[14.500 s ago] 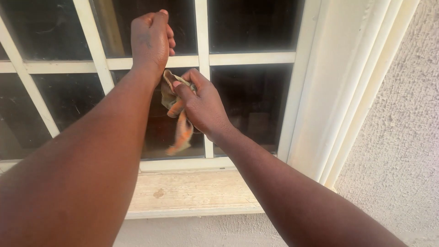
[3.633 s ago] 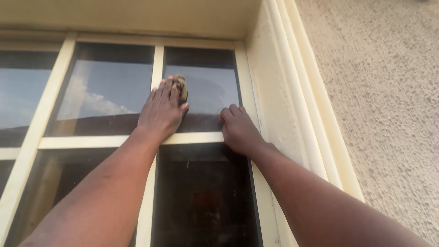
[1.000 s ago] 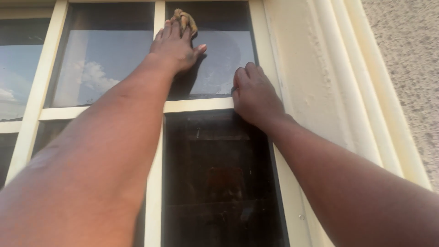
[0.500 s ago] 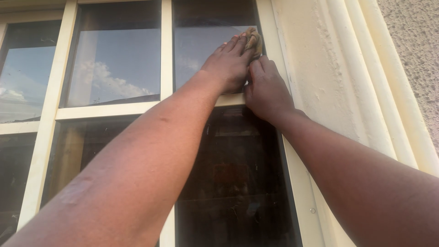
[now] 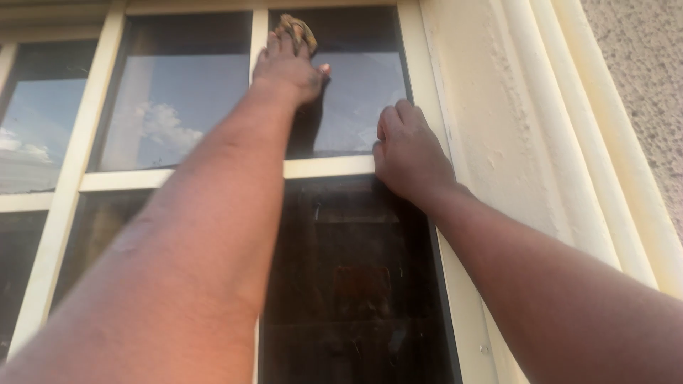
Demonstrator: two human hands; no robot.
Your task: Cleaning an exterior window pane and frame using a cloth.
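fingers [image 5: 284,44] flat on crumpled tan rag [image 5: 297,30], smooth glass pane [image 5: 356,92], right hand [image 5: 409,153] spread

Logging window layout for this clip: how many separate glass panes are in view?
6, some cropped. Top row: left pane, middle pane, right pane under the cloth. Bottom row: left, middle, right. More may lie beyond view.

Both of your arms are bare from the hands up to the lower edge of the view; no sleeve covers them. Your left hand [image 5: 288,67] wears no glove, no ring and no watch that can be seen. Your right hand [image 5: 411,153] is also uncovered, and its wrist carries no band or bracelet. The forearms are broad, with smooth surface. Your fingers look short and thick, and the nails cannot be seen clearly.
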